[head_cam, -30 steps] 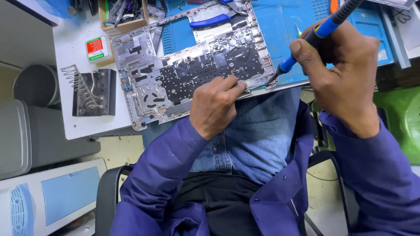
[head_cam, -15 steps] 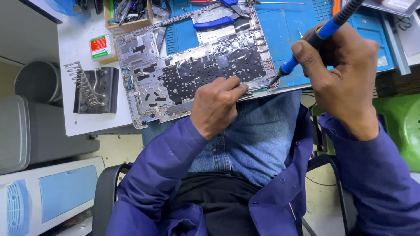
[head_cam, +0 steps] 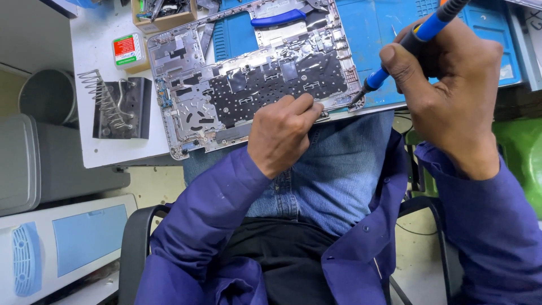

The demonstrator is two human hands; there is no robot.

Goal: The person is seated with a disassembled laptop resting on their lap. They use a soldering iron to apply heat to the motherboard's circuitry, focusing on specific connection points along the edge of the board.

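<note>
An opened silver laptop shell (head_cam: 186,68) with its black keyboard backing (head_cam: 271,85) lies tilted over the table's near edge. My left hand (head_cam: 282,133) presses fingers on the shell's near rim, gripping nothing I can make out. My right hand (head_cam: 451,85) is closed around a blue-handled soldering iron (head_cam: 420,34). The iron's dark tip (head_cam: 357,100) touches the shell's near right corner.
A coil-spring iron stand (head_cam: 116,107) sits at the left on the white table (head_cam: 96,51), with a small red-and-green tin (head_cam: 129,49) and a cardboard parts box (head_cam: 164,14) behind. A blue mat (head_cam: 372,34) lies under the laptop. Grey bins (head_cam: 34,158) stand left; green stool (head_cam: 522,158) at right.
The view has drifted slightly, so the laptop sits a little higher in frame. Both hands hold the same places; the iron's tip stays at the corner.
</note>
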